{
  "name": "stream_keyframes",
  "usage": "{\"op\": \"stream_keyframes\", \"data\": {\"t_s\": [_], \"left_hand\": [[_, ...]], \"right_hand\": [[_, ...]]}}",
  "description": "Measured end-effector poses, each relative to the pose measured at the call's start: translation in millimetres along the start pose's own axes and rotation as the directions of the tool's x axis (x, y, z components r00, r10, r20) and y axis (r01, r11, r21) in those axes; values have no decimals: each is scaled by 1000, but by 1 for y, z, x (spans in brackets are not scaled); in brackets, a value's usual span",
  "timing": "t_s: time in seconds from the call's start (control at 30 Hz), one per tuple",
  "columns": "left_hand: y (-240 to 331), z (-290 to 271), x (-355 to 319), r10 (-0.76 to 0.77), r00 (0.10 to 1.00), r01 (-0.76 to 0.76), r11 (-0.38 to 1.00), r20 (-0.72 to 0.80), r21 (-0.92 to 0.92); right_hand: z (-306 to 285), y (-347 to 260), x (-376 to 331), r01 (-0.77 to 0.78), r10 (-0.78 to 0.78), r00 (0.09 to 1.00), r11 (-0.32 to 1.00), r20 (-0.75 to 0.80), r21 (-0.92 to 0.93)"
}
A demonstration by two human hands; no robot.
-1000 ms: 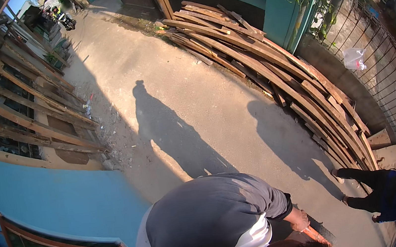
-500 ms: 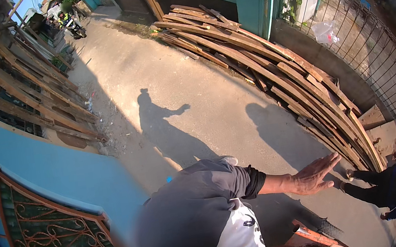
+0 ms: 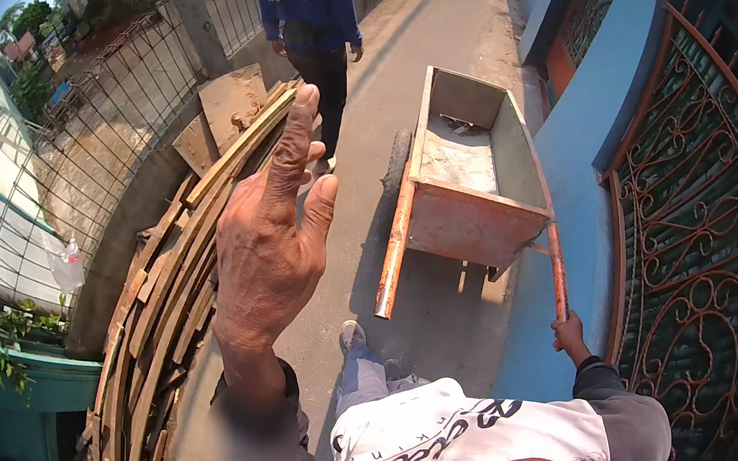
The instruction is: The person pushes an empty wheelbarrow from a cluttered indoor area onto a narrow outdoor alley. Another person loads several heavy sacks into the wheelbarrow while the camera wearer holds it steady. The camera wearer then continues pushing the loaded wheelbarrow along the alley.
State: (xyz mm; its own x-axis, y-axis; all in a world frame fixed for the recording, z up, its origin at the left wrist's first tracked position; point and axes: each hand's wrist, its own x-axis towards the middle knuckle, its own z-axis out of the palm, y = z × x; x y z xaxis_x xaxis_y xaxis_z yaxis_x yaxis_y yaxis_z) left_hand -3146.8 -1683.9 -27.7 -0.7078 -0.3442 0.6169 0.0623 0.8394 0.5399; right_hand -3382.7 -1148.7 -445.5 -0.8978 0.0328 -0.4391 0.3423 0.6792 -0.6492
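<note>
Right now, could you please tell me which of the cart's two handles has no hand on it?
The left handle, on the side of the visible wheel: its end is bare, whereas the right hand grips the right handle.

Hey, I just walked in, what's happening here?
In a narrow lane, someone's right hand grips the right handle of a metal cart. The left handle is free; the left hand is raised open to its left. Wooden planks lie along the left side, and a person in blue is ahead, back turned.
</note>
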Motion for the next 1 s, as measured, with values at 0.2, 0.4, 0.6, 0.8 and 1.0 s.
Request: {"op": "stream_keyframes", "data": {"t_s": [0.2,0.4,0.6,0.8,1.0], "left_hand": [[87,128,180,168,927,-236,956,335,173],[-63,254,87,-105,731,9,990,674,144],[-199,345,-57,-471,510,246,882,720,402],[-209,384,-4,-626,440,497,767,644,406],[-201,442,63,-672,460,483,738,581,471]], "right_hand": [[-2,10,-6,-90,100,987,992,-128,84],[0,-33,8,-99,105,981,994,-163,39],[2,-49,35,-206,205,962,978,-180,15],[-21,-88,94,-227,221,960,974,-169,-15],[-52,-143,185,-229,220,969,971,-114,-73]]}}
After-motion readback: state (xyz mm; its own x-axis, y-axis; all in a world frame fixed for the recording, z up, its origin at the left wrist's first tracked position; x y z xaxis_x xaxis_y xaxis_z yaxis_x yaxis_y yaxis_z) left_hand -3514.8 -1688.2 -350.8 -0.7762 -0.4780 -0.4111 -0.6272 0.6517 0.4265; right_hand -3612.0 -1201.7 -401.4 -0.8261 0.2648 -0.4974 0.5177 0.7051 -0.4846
